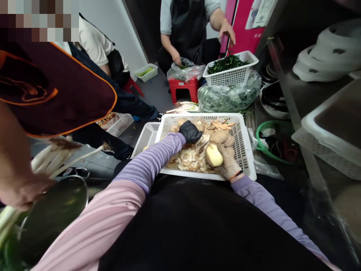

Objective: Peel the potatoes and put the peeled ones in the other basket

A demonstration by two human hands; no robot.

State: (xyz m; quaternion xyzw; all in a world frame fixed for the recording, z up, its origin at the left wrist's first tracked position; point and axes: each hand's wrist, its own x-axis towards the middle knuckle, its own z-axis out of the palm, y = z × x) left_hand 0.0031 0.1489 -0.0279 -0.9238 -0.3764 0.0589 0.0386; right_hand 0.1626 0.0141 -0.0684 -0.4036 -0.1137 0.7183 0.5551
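My left hand, in a black glove, is closed around a metal peeler over the white basket. In a light knitted glove, my right hand grips a partly peeled potato, its pale flesh facing up. The peeler's head is just left of that potato; whether they touch I cannot tell. Unpeeled potatoes lie behind and beside my right hand. A heap of pale and brown peelings covers the front of the basket, and some orange peelings lie at the back.
Across from me a person handles greens in a white basket and a bag on a red stool. At left, a person's hand holds scallions beside a metal pot. A green basin and a metal shelf are at right.
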